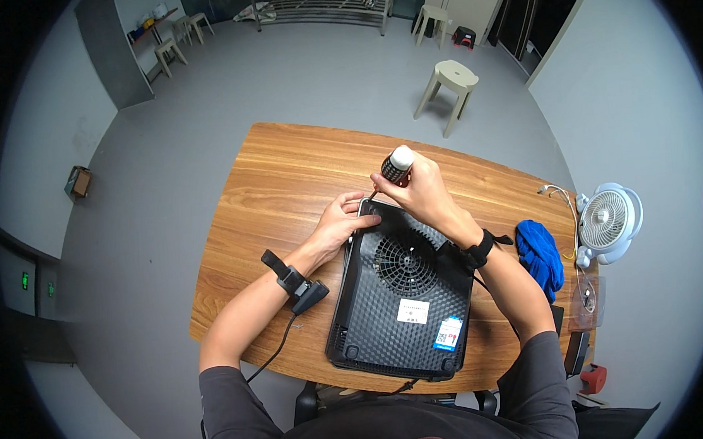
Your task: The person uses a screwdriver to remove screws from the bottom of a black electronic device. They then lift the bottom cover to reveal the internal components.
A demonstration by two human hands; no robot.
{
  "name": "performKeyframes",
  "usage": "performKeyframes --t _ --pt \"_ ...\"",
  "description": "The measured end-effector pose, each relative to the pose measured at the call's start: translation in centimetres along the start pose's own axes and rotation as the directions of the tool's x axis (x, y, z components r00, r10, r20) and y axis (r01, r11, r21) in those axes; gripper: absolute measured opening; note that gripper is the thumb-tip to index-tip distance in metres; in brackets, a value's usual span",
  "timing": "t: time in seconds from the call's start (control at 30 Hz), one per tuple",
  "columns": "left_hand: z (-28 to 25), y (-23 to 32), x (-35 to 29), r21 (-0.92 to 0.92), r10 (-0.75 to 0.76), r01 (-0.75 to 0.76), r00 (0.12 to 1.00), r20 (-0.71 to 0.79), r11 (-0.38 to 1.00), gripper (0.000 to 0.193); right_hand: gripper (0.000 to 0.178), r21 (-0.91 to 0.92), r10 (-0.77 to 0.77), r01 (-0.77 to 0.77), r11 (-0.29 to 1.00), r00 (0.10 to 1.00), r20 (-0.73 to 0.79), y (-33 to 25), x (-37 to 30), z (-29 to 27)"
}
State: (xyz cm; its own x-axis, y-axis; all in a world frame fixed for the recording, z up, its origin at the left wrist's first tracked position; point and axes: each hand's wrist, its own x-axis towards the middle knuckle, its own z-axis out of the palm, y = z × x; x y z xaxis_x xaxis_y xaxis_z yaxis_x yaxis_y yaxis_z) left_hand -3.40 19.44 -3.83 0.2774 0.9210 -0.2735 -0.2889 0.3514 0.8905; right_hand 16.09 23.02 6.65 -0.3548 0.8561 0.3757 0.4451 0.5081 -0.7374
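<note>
A black induction cooker [401,295] lies upside down on the wooden table in front of me, its round fan grille and two labels facing up. My right hand [420,190] is closed around a screwdriver [397,165] with a black-and-white handle. The tool stands tilted, its shaft pointing down at the cooker's far left corner; the tip is too small to make out. My left hand [346,222] grips that same corner, thumb on the underside and fingers along the edge.
On the table's right side are a bundled blue cloth [539,259], a white fan [605,217], a white cable and a clear plastic box [587,302]. A red object [594,378] sits near the right front corner. Beyond the table stands a beige stool [455,76].
</note>
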Motion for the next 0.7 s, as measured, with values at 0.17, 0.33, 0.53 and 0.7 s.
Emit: performKeyframes --t 0.17,0.33,0.53,0.7 --pt "-0.19 -0.15 0.05 0.015 0.007 -0.007 1.0 -0.003 1.0 0.085 0.033 -0.006 -0.022 0.022 1.0 1.0 -0.003 0.46 0.08 0.27" --pt "-0.28 -0.35 0.25 0.034 0.009 -0.009 1.0 0.0 0.999 0.086 0.031 0.081 0.056 -0.056 0.995 0.998 -0.002 1.0 0.04 0.44" --pt "-0.29 -0.37 0.19 0.046 0.014 -0.014 1.0 -0.003 0.999 0.086 0.031 -0.004 -0.07 0.07 0.998 0.997 -0.024 0.35 0.0 0.42" --pt "-0.28 -0.23 0.06 0.057 0.011 -0.011 1.0 0.0 0.998 0.085 0.032 -0.006 -0.049 0.049 0.999 0.999 -0.023 0.35 -0.15 0.32"
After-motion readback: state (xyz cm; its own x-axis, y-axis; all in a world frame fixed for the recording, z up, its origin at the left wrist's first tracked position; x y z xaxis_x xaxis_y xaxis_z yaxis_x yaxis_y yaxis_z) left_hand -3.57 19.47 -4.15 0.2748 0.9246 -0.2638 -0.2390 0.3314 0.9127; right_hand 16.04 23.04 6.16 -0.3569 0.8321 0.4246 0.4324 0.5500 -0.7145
